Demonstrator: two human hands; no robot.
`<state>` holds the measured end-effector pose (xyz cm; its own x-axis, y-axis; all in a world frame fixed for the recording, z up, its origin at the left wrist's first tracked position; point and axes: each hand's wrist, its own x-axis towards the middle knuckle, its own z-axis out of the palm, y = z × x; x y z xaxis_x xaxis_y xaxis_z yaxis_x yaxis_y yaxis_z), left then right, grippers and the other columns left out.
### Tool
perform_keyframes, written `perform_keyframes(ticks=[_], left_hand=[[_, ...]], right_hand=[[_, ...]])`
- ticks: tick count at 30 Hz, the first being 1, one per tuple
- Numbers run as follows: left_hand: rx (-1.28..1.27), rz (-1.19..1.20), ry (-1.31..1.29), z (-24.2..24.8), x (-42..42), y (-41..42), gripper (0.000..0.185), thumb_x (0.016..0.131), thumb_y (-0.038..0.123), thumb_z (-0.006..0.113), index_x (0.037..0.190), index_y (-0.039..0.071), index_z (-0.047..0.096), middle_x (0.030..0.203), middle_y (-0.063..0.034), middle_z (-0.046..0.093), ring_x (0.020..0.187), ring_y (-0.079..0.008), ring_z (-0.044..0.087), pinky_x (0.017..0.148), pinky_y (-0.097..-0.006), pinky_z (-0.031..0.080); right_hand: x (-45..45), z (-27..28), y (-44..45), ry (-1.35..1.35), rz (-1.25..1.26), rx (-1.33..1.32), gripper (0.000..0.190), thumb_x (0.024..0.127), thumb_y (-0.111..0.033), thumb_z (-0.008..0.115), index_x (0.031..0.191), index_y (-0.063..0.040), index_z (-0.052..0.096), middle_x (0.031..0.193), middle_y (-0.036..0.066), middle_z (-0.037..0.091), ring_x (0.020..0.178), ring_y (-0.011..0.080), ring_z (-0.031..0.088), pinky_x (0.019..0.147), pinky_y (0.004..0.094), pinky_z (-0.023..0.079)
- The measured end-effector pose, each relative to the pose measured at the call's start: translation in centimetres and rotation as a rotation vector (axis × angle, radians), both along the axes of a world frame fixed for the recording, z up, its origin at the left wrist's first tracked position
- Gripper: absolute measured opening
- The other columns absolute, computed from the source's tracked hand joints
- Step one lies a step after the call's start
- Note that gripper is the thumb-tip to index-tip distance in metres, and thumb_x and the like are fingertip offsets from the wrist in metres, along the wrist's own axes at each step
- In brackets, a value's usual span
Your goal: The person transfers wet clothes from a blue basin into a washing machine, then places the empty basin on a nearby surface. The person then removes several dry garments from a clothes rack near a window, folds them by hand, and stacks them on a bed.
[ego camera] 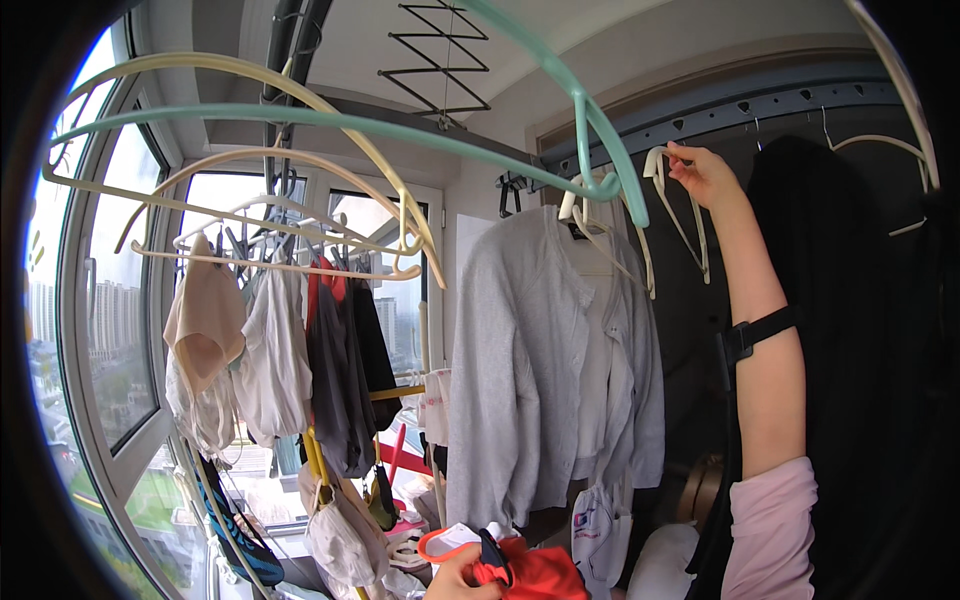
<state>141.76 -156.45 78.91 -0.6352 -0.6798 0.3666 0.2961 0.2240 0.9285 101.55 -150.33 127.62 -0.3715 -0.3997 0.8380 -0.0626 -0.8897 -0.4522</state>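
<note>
My right hand [701, 178] is raised at the upper right, its fingertips pinching the top of a white plastic clothes hanger [703, 244] just below the drying rail. No garment hangs from that hanger. Low in the view, my left hand [459, 576] grips a bundled red garment [544, 574] with a white part edged in orange and a dark strip or clip on it. To the left of my right hand, a grey cardigan [499, 337] hangs on another white hanger [576, 199].
Bare teal [300, 114] and cream hangers [225, 64] cross the upper view closest to me. Clipped laundry [274, 352] hangs by the windows at left. A large black garment [810, 300] hangs beside my right arm. The folding rack bracket [439, 71] is overhead.
</note>
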Motion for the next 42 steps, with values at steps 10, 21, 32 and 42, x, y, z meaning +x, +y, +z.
perform_keyframes(ticks=[10,21,32,42], left_hand=[[0.038,-0.038,0.012,-0.3,0.7,0.7,0.074,0.070,-0.007,0.053,0.140,0.003,0.031,0.100,-0.0100,0.059,0.053,-0.0106,0.054,0.046,-0.0229,0.046],[-0.001,0.003,-0.043,-1.4,0.3,0.5,0.074,0.070,-0.003,0.055,0.139,-0.001,0.030,0.108,-0.0146,0.058,0.072,-0.0134,0.058,0.057,-0.0239,0.050],[0.054,-0.013,-0.066,-1.4,0.4,0.3,0.077,0.070,-0.006,0.054,0.142,-0.003,0.024,0.107,-0.0154,0.059,0.055,-0.0121,0.055,0.049,-0.0248,0.048],[0.088,0.033,-0.062,-1.8,0.2,0.0,0.078,0.070,-0.006,0.054,0.142,-0.003,0.023,0.109,-0.0163,0.058,0.055,-0.0122,0.056,0.049,-0.0247,0.049]], right_hand=[[3.5,-1.8,-1.5,-0.170,0.105,-0.198,0.012,0.077,0.003,0.069,0.085,0.007,0.061,0.084,0.012,0.061,0.071,0.0147,0.058,0.059,0.0185,0.048],[4.6,-4.1,-2.2,-0.205,0.333,-0.340,0.016,0.084,-0.002,0.065,0.097,0.005,0.059,0.088,0.011,0.062,0.077,0.0154,0.061,0.060,0.0187,0.048],[2.1,-2.4,-2.7,-0.249,0.603,-0.374,0.013,0.090,0.000,0.053,0.098,0.010,0.054,0.097,0.017,0.061,0.088,0.0212,0.063,0.079,0.0235,0.055],[4.2,-2.0,-2.6,-0.187,0.725,-0.367,0.014,0.091,0.003,0.050,0.101,0.013,0.053,0.100,0.020,0.060,0.094,0.0240,0.063,0.079,0.0238,0.057]])
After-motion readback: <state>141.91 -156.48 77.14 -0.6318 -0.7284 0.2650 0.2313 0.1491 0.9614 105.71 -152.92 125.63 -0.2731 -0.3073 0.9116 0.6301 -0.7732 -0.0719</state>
